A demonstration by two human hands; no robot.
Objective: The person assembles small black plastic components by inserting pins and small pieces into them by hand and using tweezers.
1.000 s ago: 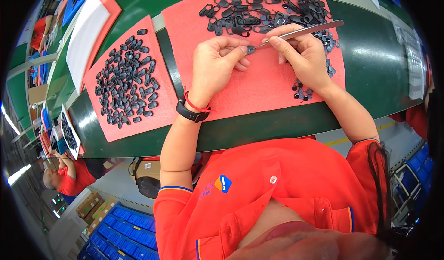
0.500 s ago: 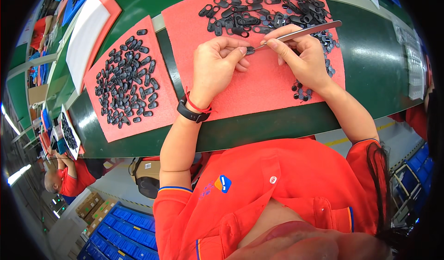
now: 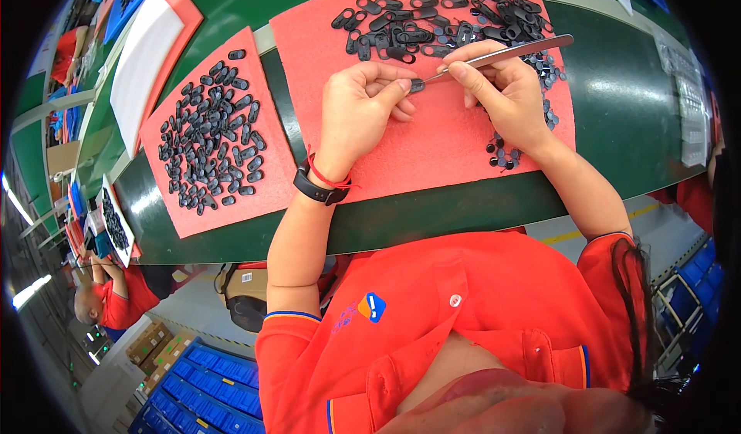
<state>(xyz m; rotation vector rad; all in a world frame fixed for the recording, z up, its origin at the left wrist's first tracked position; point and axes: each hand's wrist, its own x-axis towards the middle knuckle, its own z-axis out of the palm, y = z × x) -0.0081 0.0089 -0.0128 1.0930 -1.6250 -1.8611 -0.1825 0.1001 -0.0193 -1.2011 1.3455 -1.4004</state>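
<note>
Between thumb and fingers, my left hand [image 3: 361,110] pinches a small black oval part [image 3: 417,85], mostly hidden by the fingertips. Metal tweezers [image 3: 513,52] are gripped in my right hand [image 3: 505,94], their tips touching or very near that part. Both hands are above a pink foam sheet [image 3: 455,152]. Beyond them lies a heap of black oval parts with round openings [image 3: 401,31]. Small round dark discs [image 3: 505,156] lie beside and below my right hand, with more at the sheet's right side.
A second pink foam sheet [image 3: 201,222] on the left carries many black oval parts [image 3: 216,129]. The green table [image 3: 463,202] runs under both sheets. Clear plastic trays [image 3: 689,102] stand at the right. Another person in red [image 3: 131,295] is at far left, near blue bins [image 3: 204,384].
Almost nothing differs. The tweezers and my right hand have shifted very slightly; my left hand still pinches the small part.
</note>
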